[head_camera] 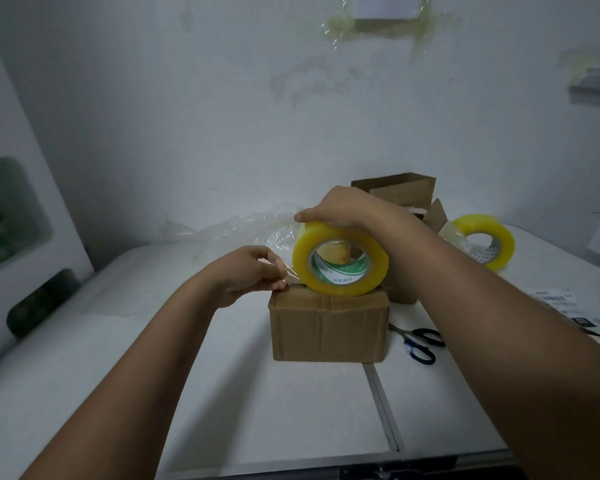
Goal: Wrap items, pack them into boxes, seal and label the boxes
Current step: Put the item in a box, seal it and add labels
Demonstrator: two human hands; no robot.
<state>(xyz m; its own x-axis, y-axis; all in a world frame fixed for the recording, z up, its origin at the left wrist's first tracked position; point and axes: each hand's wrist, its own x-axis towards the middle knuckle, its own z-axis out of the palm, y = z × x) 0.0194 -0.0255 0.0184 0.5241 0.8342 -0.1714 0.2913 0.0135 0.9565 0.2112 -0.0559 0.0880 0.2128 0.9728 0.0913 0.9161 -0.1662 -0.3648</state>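
**Tape roll standing on a closed carton**

A closed brown cardboard box [328, 327] sits on the white bench [257, 410], its top flaps shut. A yellow roll of clear packing tape [340, 261] stands on edge on the box's top. A short clear strip of tape [290, 271] runs from the roll toward the box's left top edge.
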